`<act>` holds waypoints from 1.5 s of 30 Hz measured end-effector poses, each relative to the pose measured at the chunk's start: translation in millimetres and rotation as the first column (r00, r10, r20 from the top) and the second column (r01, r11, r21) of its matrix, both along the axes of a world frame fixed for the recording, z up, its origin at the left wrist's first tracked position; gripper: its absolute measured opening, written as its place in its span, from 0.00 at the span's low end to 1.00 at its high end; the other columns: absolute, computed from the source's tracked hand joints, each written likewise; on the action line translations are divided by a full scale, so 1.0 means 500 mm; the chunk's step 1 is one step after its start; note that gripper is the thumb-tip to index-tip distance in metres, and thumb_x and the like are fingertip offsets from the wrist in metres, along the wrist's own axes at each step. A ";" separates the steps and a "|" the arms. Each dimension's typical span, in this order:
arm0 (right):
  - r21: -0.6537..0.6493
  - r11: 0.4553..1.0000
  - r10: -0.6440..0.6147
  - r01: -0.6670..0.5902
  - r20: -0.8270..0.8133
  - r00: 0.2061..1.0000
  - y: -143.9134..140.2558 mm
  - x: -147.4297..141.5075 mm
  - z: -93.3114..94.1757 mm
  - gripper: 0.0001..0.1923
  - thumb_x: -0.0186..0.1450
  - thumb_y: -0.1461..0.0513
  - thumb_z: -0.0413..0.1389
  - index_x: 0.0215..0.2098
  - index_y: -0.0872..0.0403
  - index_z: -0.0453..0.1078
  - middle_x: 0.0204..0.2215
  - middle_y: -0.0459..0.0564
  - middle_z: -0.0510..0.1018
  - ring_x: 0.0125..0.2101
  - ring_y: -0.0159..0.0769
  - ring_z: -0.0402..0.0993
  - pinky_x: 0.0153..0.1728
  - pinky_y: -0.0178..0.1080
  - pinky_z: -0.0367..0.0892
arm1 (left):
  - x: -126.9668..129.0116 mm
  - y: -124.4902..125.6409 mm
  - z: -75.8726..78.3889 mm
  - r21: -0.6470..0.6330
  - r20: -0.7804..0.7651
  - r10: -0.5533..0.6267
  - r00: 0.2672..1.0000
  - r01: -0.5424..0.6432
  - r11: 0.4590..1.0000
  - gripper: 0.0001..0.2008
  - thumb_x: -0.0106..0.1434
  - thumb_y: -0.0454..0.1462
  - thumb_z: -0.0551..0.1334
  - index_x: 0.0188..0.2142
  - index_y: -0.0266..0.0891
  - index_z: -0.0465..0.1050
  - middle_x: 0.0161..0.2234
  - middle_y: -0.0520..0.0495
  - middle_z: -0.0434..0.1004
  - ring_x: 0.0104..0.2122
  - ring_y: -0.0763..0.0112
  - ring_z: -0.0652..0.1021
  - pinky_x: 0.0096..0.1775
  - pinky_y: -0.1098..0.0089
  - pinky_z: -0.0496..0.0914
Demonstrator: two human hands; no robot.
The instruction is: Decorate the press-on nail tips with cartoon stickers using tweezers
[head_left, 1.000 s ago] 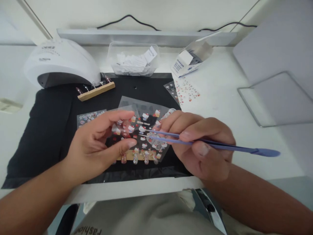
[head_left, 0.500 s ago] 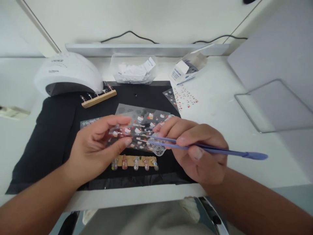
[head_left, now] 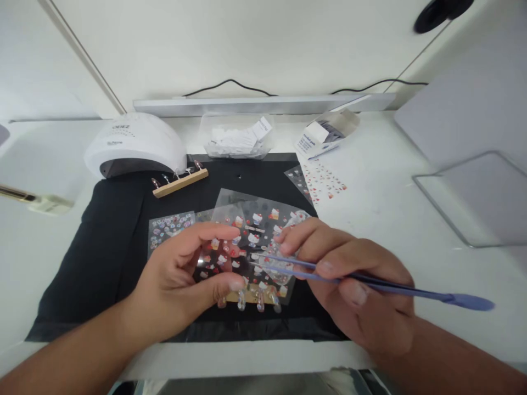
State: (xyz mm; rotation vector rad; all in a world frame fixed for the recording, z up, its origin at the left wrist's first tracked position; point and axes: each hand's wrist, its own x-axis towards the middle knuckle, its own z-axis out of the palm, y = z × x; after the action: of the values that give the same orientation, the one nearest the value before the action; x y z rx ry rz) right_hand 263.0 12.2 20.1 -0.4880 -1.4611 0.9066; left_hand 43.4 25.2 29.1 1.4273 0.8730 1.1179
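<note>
My left hand (head_left: 185, 269) holds the left side of a clear sticker sheet (head_left: 267, 230) printed with small white cat figures with red bows. Some of its fingers show through the sheet from behind, with the thumb and index finger spread in front. In my right hand (head_left: 354, 274) are purple tweezers (head_left: 307, 270), their thin tips slightly apart over the sheet's middle. A clear, bumpy plastic piece (head_left: 282, 269) lies by my right fingertips; what supports it is hidden. Below, decorated nail tips (head_left: 260, 300) on a wooden strip are partly covered by the sheet.
A second wooden strip (head_left: 181, 184) with nail tips stands near the white nail lamp (head_left: 135, 142). Another sticker sheet (head_left: 171, 225) lies left on the black mat (head_left: 111, 236). Behind are a clear bin (head_left: 236, 144) of white packets and an open alcohol pad box (head_left: 325, 134). More stickers (head_left: 327, 181) lie right.
The view has tilted up, so the scene sits lower. The sticker sheet, in my hands, now overlaps the front strip of nail tips. The tweezers remain over the sheet.
</note>
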 end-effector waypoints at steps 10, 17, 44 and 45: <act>0.026 1.000 -0.001 -0.001 0.064 0.998 -0.006 0.000 0.003 0.12 0.66 0.63 0.54 0.44 0.53 0.77 0.27 0.51 0.77 0.33 0.43 0.75 0.41 0.53 0.71 | -0.001 -0.006 0.005 0.009 -0.090 0.047 0.995 -0.047 0.999 0.17 0.55 0.27 0.71 0.42 0.46 0.81 0.43 0.50 0.86 0.39 0.68 0.85 0.36 0.77 0.80; 0.036 0.999 -0.011 0.008 0.094 0.996 -0.008 -0.005 0.004 0.11 0.66 0.61 0.54 0.43 0.52 0.77 0.26 0.50 0.77 0.28 0.41 0.74 0.36 0.52 0.73 | 0.002 -0.005 0.001 0.118 -0.147 0.049 0.988 -0.032 0.993 0.14 0.56 0.29 0.71 0.41 0.45 0.81 0.34 0.51 0.83 0.28 0.73 0.82 0.30 0.77 0.79; 0.069 0.995 -0.081 0.076 0.077 0.994 -0.027 -0.004 -0.003 0.13 0.66 0.66 0.54 0.45 0.57 0.78 0.27 0.51 0.75 0.29 0.40 0.75 0.30 0.48 0.75 | -0.006 -0.017 -0.001 0.279 -0.342 0.050 0.938 0.051 0.959 0.17 0.64 0.29 0.65 0.47 0.53 0.75 0.36 0.54 0.79 0.35 0.71 0.79 0.36 0.71 0.74; 0.064 0.995 -0.082 0.078 0.078 0.994 -0.027 -0.004 -0.001 0.13 0.66 0.66 0.54 0.45 0.57 0.78 0.27 0.52 0.75 0.29 0.40 0.75 0.29 0.48 0.75 | -0.006 -0.017 -0.001 0.283 -0.344 0.054 0.937 0.049 0.958 0.17 0.64 0.29 0.65 0.47 0.53 0.75 0.37 0.54 0.79 0.36 0.71 0.79 0.36 0.71 0.74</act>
State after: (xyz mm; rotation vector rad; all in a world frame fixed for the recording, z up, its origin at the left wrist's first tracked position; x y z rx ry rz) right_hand 260.9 -1.3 19.4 -0.5391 -1.5265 0.7843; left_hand 40.5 16.8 28.8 1.9092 0.9859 1.0387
